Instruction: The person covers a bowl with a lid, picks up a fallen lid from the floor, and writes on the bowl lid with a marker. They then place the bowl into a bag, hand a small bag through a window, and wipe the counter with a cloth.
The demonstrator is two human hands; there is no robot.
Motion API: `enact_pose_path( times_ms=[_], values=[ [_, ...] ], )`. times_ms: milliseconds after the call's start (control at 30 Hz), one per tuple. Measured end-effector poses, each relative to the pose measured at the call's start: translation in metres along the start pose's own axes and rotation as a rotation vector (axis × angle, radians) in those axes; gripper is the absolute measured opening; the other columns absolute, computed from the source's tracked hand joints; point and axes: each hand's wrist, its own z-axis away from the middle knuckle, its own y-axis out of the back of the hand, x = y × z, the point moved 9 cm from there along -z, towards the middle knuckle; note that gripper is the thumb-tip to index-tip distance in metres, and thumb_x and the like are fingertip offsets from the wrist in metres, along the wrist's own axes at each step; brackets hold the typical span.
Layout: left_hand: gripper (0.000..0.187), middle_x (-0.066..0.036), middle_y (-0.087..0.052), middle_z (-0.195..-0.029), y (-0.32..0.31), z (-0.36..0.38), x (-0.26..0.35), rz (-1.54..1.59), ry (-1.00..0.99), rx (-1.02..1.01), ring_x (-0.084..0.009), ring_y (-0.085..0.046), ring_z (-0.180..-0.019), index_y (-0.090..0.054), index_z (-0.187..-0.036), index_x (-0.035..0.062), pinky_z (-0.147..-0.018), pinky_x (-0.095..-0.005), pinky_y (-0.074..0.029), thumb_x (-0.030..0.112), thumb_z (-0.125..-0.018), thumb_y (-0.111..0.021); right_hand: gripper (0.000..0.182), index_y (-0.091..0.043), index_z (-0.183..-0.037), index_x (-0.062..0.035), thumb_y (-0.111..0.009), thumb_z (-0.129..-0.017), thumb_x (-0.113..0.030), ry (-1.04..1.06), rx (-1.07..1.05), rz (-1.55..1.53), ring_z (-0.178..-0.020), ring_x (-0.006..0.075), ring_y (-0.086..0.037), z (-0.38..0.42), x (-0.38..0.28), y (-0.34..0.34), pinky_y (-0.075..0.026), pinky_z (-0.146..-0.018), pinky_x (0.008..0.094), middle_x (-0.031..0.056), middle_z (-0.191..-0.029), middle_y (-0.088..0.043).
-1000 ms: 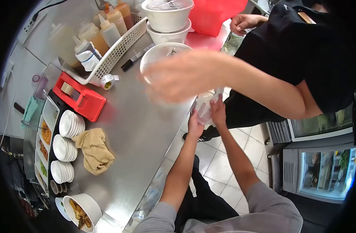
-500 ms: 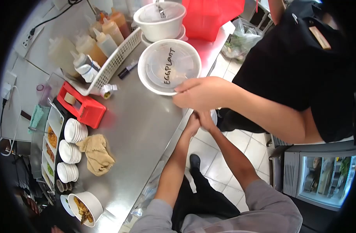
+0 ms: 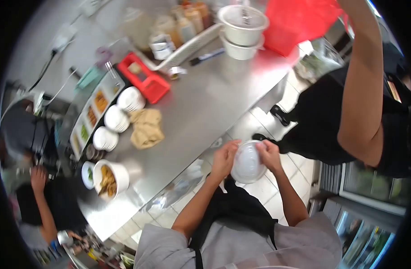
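My left hand (image 3: 225, 158) and my right hand (image 3: 269, 154) grip opposite sides of a clear round lid (image 3: 248, 162), held in front of my body beyond the counter's edge. Nearest on the steel counter (image 3: 187, 119) lies a crumpled tan cloth (image 3: 146, 128). A white bowl of food (image 3: 121, 175) stands at the counter's near left end. Farther off, two lidded white bowls (image 3: 242, 30) are stacked beside a red bag (image 3: 295, 22).
A co-worker in black (image 3: 322, 116) stands at the right, one arm (image 3: 360, 89) raised toward the bag. Another person's arm (image 3: 44, 201) shows at the left. Stacked white lids (image 3: 117, 118), a red tape dispenser (image 3: 144, 78), sauce bottles (image 3: 186, 29) and food trays (image 3: 92, 114) line the counter's back.
My hands have parted from each other and now hold the clear lid. The eggplant-labelled bowl no longer sits in front of the stack. The co-worker's arm has moved up toward the bag.
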Motion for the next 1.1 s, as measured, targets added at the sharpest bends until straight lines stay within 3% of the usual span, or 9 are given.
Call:
enact_pose_path(
  times_ms=[167,333,500,667,733,767,833,933,1100],
  values=[
    [0.024,-0.012,-0.060,-0.094,0.184,0.016,0.123,-1.040,-0.353,0.957,-0.0312,-0.058,-0.088,-0.061,-0.104,0.0089,-0.079,-0.0400,-0.045,0.013,-0.081,-0.057,0.035,-0.058,-0.080,0.0016,-0.049,-0.091,-0.030,0.308,0.179,0.013,-0.050,0.0049,-0.038,-0.041,-0.102,-0.018,-0.030,-0.044,0.0224,-0.0037,-0.055,-0.043],
    [0.015,-0.012,-0.060,-0.091,0.265,-0.029,0.040,-1.132,-0.106,0.735,-0.0325,-0.057,-0.086,-0.060,-0.091,0.0084,-0.074,-0.0449,-0.045,0.015,-0.079,-0.054,0.038,-0.059,-0.087,0.0032,-0.047,-0.092,-0.033,0.273,0.042,-0.075,-0.055,0.0053,-0.038,-0.083,-0.142,-0.102,-0.032,-0.048,0.0231,-0.0023,-0.059,-0.044],
    [0.036,-0.012,-0.061,-0.094,0.279,-0.038,0.041,-1.073,0.136,0.684,-0.0316,-0.057,-0.084,-0.063,-0.080,0.0054,-0.073,-0.0444,-0.045,0.035,-0.086,-0.042,0.039,-0.059,-0.086,0.0027,-0.047,-0.092,-0.034,0.297,0.038,-0.064,-0.054,0.0069,-0.038,-0.095,-0.153,-0.157,-0.032,-0.048,0.0253,-0.0028,-0.059,-0.043],
    [0.048,-0.008,-0.062,-0.095,0.260,-0.020,0.092,-1.084,-0.244,0.854,-0.0229,-0.057,-0.088,-0.063,-0.100,0.0024,-0.081,-0.0348,-0.043,0.044,-0.090,-0.041,0.037,-0.058,-0.087,0.0020,-0.046,-0.093,-0.033,0.475,0.075,0.006,-0.055,0.0068,-0.037,-0.093,-0.173,-0.171,-0.033,-0.049,0.0253,-0.0025,-0.059,-0.043],
    [0.031,-0.011,-0.063,-0.095,0.231,-0.025,0.088,0.004,-0.252,0.420,-0.0142,-0.058,-0.081,-0.059,-0.107,0.0000,-0.072,-0.0274,-0.045,0.024,-0.089,-0.051,0.033,-0.058,-0.093,0.0023,-0.048,-0.092,-0.029,0.304,-0.050,0.034,-0.065,0.0112,-0.048,-0.085,-0.163,-0.185,-0.039,-0.058,0.0256,0.0039,-0.068,-0.052],
    [0.031,-0.011,-0.063,-0.095,0.227,-0.022,0.082,0.008,-0.240,0.433,-0.0142,-0.058,-0.081,-0.059,-0.107,0.0000,-0.072,-0.0274,-0.045,0.024,-0.089,-0.051,0.033,-0.058,-0.093,0.0023,-0.048,-0.092,-0.029,0.296,-0.064,0.042,-0.065,0.0112,-0.048,-0.083,-0.158,-0.190,-0.039,-0.058,0.0256,0.0039,-0.068,-0.052],
    [0.030,-0.013,-0.062,-0.099,0.231,-0.025,0.072,0.139,-0.226,0.428,-0.0104,-0.057,-0.084,-0.055,-0.115,0.0001,-0.072,-0.0229,-0.044,0.013,-0.088,-0.054,0.023,-0.058,-0.101,-0.0004,-0.051,-0.089,-0.019,0.727,0.124,0.227,-0.083,0.0196,-0.056,-0.068,-0.188,-0.194,-0.043,-0.073,0.0300,0.0097,-0.087,-0.059],
    [0.031,-0.013,-0.063,-0.098,0.232,-0.018,0.065,0.010,-0.117,0.405,-0.0118,-0.058,-0.084,-0.054,-0.116,-0.0015,-0.073,-0.0238,-0.045,0.011,-0.087,-0.054,0.021,-0.059,-0.103,-0.0046,-0.054,-0.084,-0.011,1.186,0.061,0.458,-0.097,0.0262,-0.055,-0.030,-0.247,-0.231,-0.040,-0.085,0.0343,0.0100,-0.101,-0.058],
    [0.035,-0.009,-0.062,-0.104,0.229,-0.010,0.049,0.168,-0.072,0.492,-0.0087,-0.055,-0.087,-0.050,-0.118,-0.0059,-0.079,-0.0222,-0.043,0.010,-0.087,-0.055,0.020,-0.061,-0.101,-0.0065,-0.055,-0.081,-0.008,1.105,-0.254,0.385,-0.092,0.0275,-0.055,-0.054,-0.215,-0.277,-0.039,-0.083,0.0364,0.0085,-0.097,-0.059]
  ],
)
